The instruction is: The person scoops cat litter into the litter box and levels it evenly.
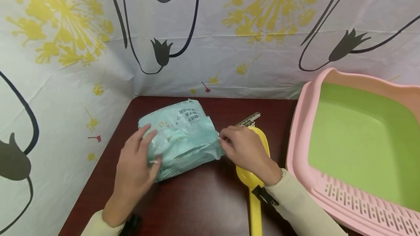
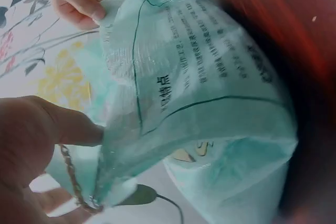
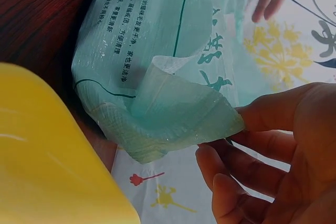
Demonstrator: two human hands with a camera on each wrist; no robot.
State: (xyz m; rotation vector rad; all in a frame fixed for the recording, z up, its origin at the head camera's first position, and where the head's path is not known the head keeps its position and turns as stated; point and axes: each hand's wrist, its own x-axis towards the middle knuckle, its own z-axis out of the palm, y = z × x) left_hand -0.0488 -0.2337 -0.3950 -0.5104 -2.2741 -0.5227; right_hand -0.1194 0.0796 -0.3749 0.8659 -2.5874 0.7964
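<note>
A pale teal plastic bag (image 1: 183,134) with printed text lies on the dark table, bulging and creased. At its right end, my right hand (image 1: 244,150) pinches a corner flap between thumb and fingers; the right wrist view shows this bag flap (image 3: 189,114) drawn out toward the fingertips. My left hand (image 1: 136,166) is at the bag's left side with fingers spread over it. In the left wrist view the left thumb (image 2: 68,124) touches the bag's edge, while the other fingers stand apart from it. A brown rope-like strip (image 2: 73,174) shows beside those fingers.
A yellow scoop (image 1: 254,196) lies under the right forearm, partly hidden. Beyond it is a flat ruler-like piece (image 1: 250,119). On the right stands a pink litter tray (image 1: 303,134) with a green inside. Patterned sheeting (image 1: 210,46) hangs behind and left of the table (image 1: 203,199).
</note>
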